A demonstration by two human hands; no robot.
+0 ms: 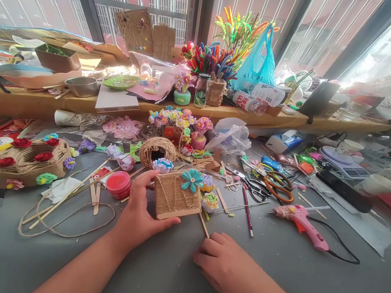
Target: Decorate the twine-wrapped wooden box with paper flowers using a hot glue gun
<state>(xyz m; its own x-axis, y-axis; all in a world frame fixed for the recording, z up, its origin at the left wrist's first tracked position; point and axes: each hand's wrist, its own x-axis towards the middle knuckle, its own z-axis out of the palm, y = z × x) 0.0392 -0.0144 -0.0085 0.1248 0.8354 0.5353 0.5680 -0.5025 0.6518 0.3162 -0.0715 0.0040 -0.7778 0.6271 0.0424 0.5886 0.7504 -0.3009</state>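
Note:
My left hand [135, 221] grips a small twine-wrapped box [175, 202] by its left side, thumb along the lower edge. Loops of twine hang across its front, and a teal flower [192, 180] sits at its upper right. In my right hand [224, 261] the fingers pinch a thin wooden stick [204, 225], whose far end reaches the box's lower right corner; whether it touches is unclear. Just right of the box lies a cream and yellow flower [210, 202]. A tub with a red lid [118, 184] stands left of my left hand.
A pink glue gun [302, 223] with a black cord lies at right. Scissors [254, 187], a pencil [248, 210] and craft sticks [94, 195] are scattered about. A twine-wrapped basket with flowers [34, 159] is at left, near a loose twine loop [94, 237]. A cluttered ledge [142, 106] runs behind.

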